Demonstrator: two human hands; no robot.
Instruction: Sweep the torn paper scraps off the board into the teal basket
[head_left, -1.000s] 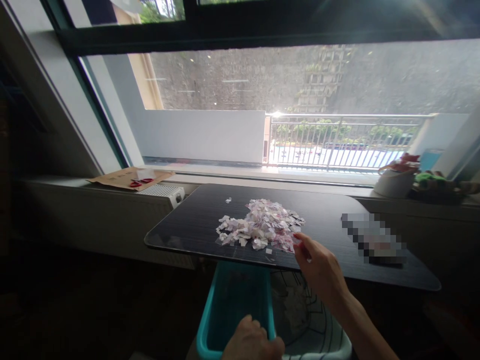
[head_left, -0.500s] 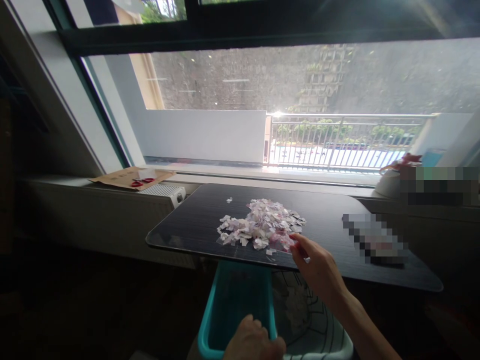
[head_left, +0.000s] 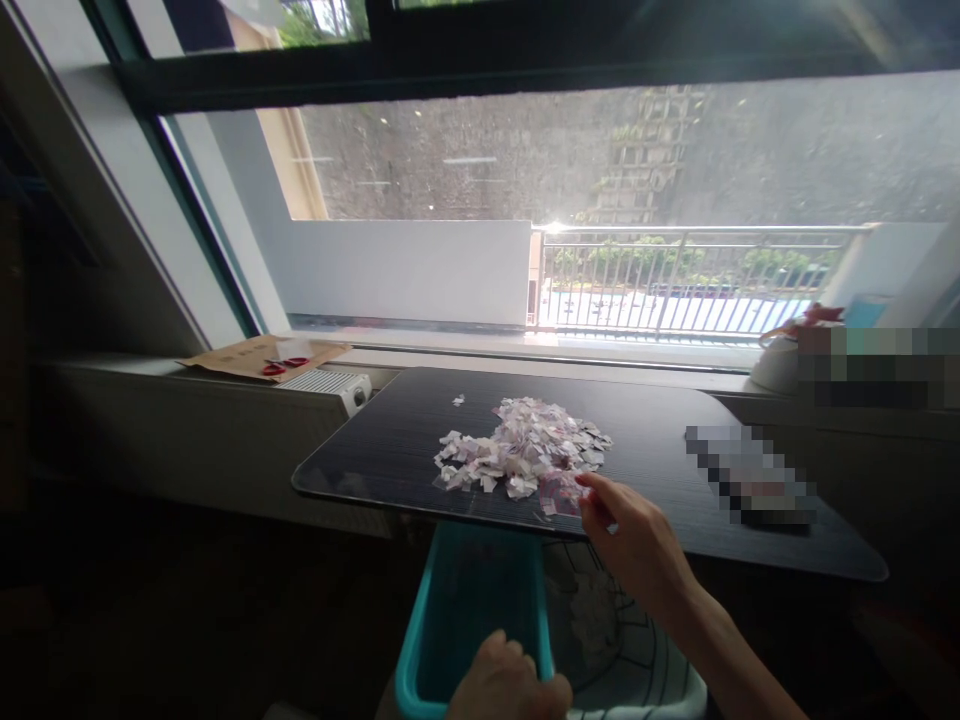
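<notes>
"What's over on the left there?"

"A brown paper sheet (head_left: 232, 358) on the ledge, red-handled scissors (head_left: 285, 366) lying on it, then the radiator (head_left: 334, 387) just beside the table."

"And the paper scraps (head_left: 525, 440)?"

"Heaped mid-table, spread out toward the left side of the dark tabletop (head_left: 360, 465). Just below its near edge there's a teal bin (head_left: 420, 625)."

"The left hand (head_left: 510, 682) is on that, isn't it?"

"Yes, knuckles up, fingers curled closed over the bin's near right corner, gripping it."

"What about the pinkish piece (head_left: 556, 494)?"

"Front right of the heap, flat near the table edge. The right hand (head_left: 637, 530) has its fingertips on it, bent in. Pinching or only pressing, I can't tell."

"Below that hand?"

"A pale basket (head_left: 691, 690) with dark lines, right beside the bin, pale bits inside. Farther right, a pixelated dark object (head_left: 750, 478) lies on the tabletop."
</notes>
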